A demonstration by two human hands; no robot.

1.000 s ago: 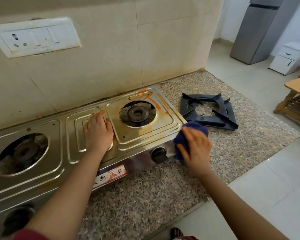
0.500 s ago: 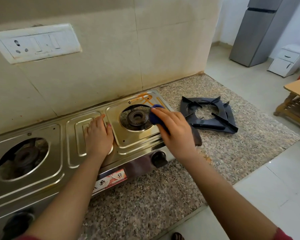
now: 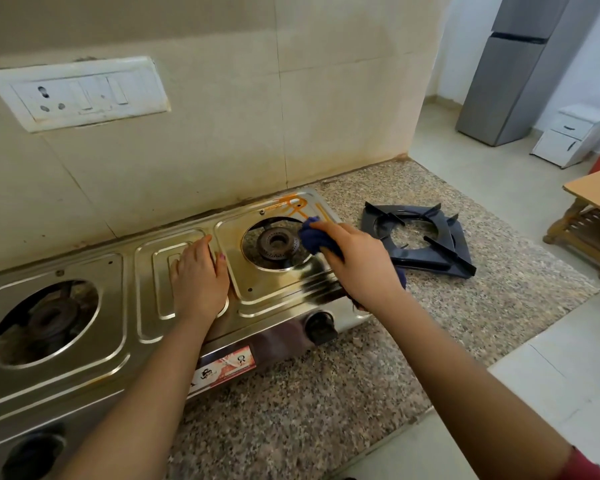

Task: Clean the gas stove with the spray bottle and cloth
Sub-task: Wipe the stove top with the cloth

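Observation:
A stainless steel gas stove (image 3: 125, 327) sits on the granite counter against the tiled wall. Its right burner (image 3: 276, 242) is bare, with orange stains (image 3: 293, 205) on the steel behind it. My right hand (image 3: 357, 263) grips a dark blue cloth (image 3: 310, 237) and presses it on the stove top at the right edge of that burner. My left hand (image 3: 198, 275) lies flat, fingers together, on the raised middle panel of the stove. No spray bottle is in view.
A removed black pan support (image 3: 420, 242) lies on the granite counter (image 3: 326, 393) right of the stove. A black knob (image 3: 321, 327) sticks out of the stove front. A switch plate (image 3: 80, 93) is on the wall. Fridge (image 3: 506, 71) and wooden table (image 3: 593, 216) stand at right.
My right hand carried the cloth from the stove's front right corner up onto the top beside the right burner and keeps rubbing there. My left hand stayed put on the middle panel.

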